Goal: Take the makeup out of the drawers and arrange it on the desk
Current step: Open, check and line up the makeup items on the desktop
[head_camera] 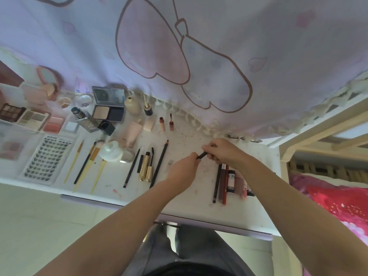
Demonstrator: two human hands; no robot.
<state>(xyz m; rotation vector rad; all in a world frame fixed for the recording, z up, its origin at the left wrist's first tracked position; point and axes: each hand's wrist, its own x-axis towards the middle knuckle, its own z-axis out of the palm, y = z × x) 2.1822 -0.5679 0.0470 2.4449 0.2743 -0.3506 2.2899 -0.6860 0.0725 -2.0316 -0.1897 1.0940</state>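
A pale lilac curtain (199, 46) printed with a big pink bow hangs in front of me, its lace hem (298, 120) trailing along the far edge. My grey trousers (189, 251) show below. To my right lies red and pink bedding (338, 200) beside a cream frame (318, 120).

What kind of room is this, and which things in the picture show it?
Probably a bedroom or dorm room with a makeup desk. A white desk carries open palettes and brushes, a cartoon-print curtain hangs behind it, and red bedding lies at the right. Both hands hold a dark pencil.
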